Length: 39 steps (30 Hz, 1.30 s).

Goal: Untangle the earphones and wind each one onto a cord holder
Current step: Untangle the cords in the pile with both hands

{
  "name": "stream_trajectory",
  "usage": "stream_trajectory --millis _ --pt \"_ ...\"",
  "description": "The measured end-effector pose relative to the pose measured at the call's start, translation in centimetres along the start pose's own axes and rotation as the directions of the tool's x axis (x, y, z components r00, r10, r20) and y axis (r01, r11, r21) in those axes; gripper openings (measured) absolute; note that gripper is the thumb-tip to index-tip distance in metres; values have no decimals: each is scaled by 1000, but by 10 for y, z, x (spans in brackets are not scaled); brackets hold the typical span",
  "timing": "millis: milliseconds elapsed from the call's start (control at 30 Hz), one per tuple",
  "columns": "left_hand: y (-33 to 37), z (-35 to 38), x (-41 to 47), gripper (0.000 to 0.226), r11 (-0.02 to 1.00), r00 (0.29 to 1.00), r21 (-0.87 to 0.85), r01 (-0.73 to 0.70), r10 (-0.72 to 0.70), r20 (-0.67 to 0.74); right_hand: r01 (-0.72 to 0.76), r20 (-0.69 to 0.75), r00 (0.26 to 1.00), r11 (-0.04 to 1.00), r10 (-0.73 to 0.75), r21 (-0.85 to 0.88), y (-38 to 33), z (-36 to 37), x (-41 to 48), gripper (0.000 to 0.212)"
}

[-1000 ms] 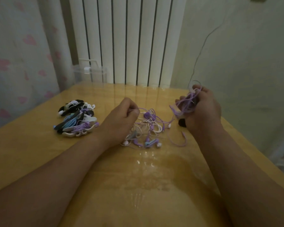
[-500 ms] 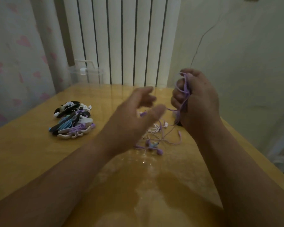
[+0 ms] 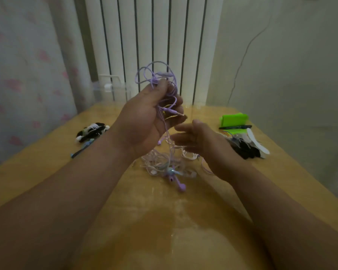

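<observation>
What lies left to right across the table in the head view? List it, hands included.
wound earphones → left hand gripping a purple earphone cord → right hand, open → pile of black and white cord holders

Your left hand [image 3: 144, 121] is up, thumb on top and fingers curled round the purple cord [image 3: 164, 74], your right hand [image 3: 201, 141] lower just beside it, fingers loosely extended and holding nothing, both forearms reaching forward.

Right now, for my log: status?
Left hand grips purple cord, raised. Right hand open beside it. Cord hangs down into tangle on table.
</observation>
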<state>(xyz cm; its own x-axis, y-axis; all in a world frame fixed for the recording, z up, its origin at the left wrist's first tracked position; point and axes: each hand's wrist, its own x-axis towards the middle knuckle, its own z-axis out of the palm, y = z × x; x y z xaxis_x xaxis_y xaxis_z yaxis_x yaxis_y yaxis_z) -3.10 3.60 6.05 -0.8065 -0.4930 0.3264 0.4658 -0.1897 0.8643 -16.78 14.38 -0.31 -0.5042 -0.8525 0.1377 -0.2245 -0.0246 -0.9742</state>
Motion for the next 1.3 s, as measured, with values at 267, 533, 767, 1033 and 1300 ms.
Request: stream_trajectory --millis 267,533,767,1033,1300 --pt "49 27 13 35 998 997 -29 54 -56 -62 123 184 977 990 -107 -76 -19 16 -17 31" --pt "35 21 10 28 998 980 -19 63 -65 -190 238 -106 935 820 -338 -520 -12 10 -16 19" --pt "0 -8 2 30 992 951 77 96 -69 -302 243 -151 746 477 -649 -845 -9 -5 -13 11" --pt "-1 -8 3 31 996 959 48 71 -55 -277 285 -399 734 783 -549 -553 -4 -6 -11 2" --pt "11 -16 -20 37 983 976 -100 152 -165 -145 200 57 979 979 -198 -37 -15 -6 -29 31"
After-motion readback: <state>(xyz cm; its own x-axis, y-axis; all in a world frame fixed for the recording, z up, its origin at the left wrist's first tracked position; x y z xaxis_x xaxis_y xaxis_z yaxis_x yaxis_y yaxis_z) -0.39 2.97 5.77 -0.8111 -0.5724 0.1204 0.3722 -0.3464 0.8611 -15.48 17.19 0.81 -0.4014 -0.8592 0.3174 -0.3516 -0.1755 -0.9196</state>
